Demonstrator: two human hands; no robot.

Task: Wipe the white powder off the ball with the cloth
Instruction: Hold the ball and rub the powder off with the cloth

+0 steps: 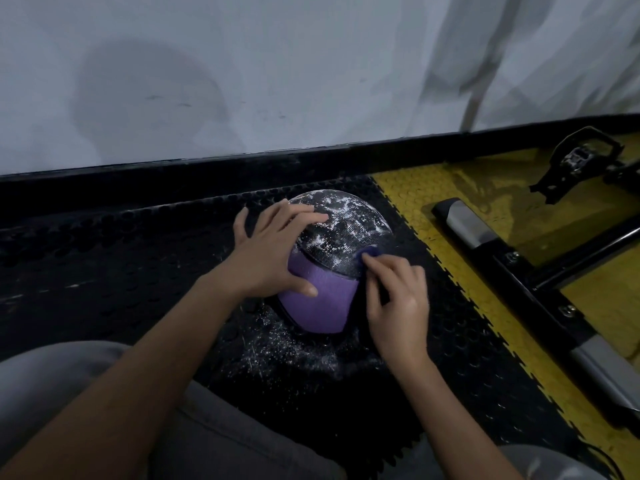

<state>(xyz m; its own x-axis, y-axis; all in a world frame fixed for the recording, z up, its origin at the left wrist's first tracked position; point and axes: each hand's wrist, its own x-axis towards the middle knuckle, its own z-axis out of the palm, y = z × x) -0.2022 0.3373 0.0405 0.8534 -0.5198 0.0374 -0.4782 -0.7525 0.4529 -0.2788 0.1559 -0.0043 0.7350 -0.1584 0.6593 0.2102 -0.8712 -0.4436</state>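
Left hand (pixel 273 251) on ball (pixel 346 230), cloth (pixel 370 252) in right (pixel 398 296)

Ball (pixel 346 233) on mat (pixel 104 271); left hand (pixel 266 251) on ball's left, cloth (pixel 370 252) right.

One ball (pixel 346 230), one cloth (pixel 370 252) — two hands: left hand (pixel 266 251), right hand (pixel 398 299).

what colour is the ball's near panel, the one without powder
Purple, on the ball; the head view shows it.
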